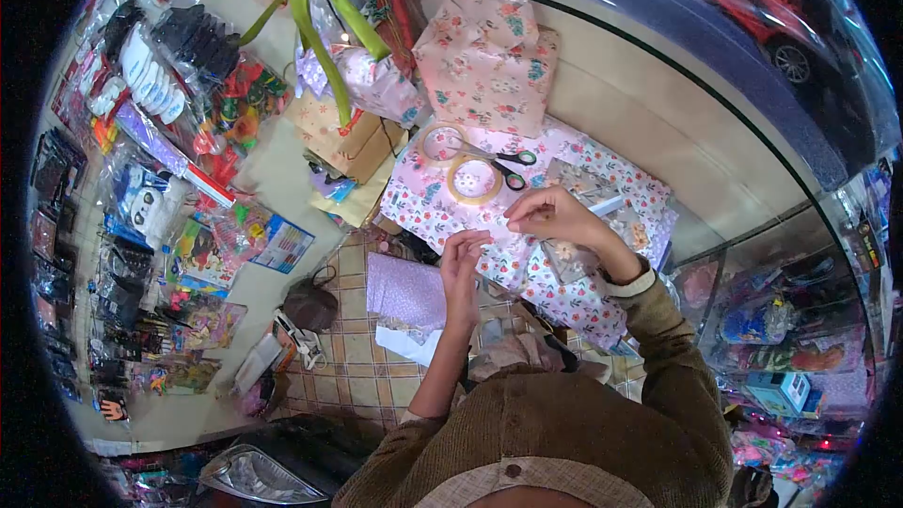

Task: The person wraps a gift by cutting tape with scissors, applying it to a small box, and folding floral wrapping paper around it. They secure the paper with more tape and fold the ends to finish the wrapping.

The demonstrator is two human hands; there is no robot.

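My right hand (564, 216) is raised over a white flower-printed sheet (583, 306), thumb and fingertips pinched together. My left hand (461, 268) hovers at the sheet's near left edge with its fingers curled in. Anything between the fingertips of either hand is too small to make out. Just beyond the hands lie two tape rolls, one (451, 190) nearer and one (428, 152) farther. Scissors (499, 156) with dark handles rest across them. Beside my right hand are clear plastic packets (567, 263) of small beige pieces.
A folded pink floral sheet (484, 66) lies at the back, beside a green ribbon (315, 47) and brown paper bags (348, 136). Packaged goods (202, 254) crowd the left. A glass edge (752, 99) curves along the right. Lilac wrapping (404, 292) sits below my left hand.
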